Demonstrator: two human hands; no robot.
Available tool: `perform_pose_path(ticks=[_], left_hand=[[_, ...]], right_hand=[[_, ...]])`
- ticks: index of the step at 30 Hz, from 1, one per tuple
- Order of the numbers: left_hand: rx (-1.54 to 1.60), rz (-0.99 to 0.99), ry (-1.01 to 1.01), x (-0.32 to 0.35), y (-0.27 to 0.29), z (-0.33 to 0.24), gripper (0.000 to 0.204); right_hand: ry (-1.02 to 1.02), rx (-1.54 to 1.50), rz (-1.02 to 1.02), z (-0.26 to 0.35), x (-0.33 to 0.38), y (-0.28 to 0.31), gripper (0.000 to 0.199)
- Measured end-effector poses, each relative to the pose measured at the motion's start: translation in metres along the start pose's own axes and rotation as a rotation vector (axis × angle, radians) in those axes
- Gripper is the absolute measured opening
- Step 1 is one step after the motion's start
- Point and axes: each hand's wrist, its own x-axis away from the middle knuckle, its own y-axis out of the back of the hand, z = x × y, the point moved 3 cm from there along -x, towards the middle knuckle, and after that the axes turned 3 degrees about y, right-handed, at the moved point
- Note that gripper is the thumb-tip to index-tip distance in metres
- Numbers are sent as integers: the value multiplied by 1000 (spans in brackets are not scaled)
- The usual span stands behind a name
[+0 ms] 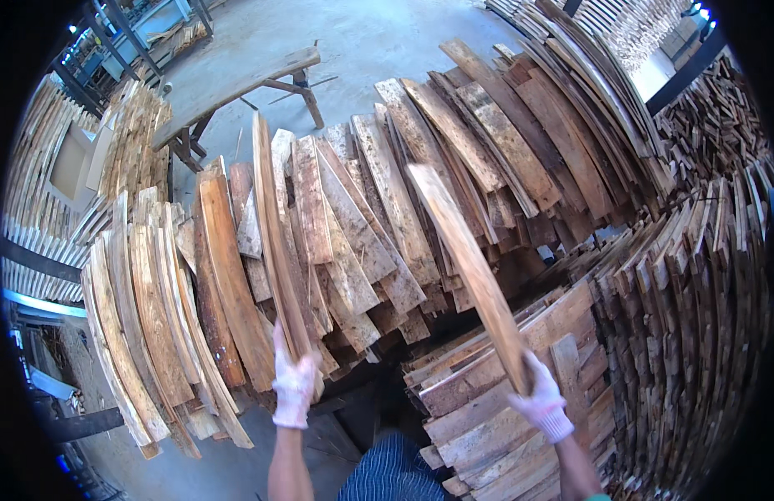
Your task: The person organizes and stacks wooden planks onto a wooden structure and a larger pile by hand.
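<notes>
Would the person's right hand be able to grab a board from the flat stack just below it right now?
Probably not as things stand: the right hand is closed around a long plank. The flat stack lies directly beneath with nothing between, so position isn't the obstacle.

— What do we have on our hands?

— We wear a thin, pale whitish glove on our left hand (pixel 294 386), snug over the fingers and ending in a short cuff at the wrist. Our right hand (pixel 540 402) has the same kind, with a ribbed knit cuff.

— And above the gloves?

— Our forearms are bare, no sleeves. Lower down, we wear dark blue cloth with fine pale stripes (pixel 393 472).
</notes>
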Motion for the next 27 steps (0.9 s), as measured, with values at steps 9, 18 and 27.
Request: perform_pose_path(ticks=[9, 18, 27], left_hand=[[-608, -167, -180, -85, -165, 4, 85], [-1268, -206, 12, -59, -294, 29, 112], [-1258, -179, 121, -92, -298, 30, 102]], right_hand=[[-263, 423, -221, -93, 277, 42, 106], [-824, 509, 84, -209, 315, 5, 108], [-412, 648, -152, -227, 252, -18, 99]])
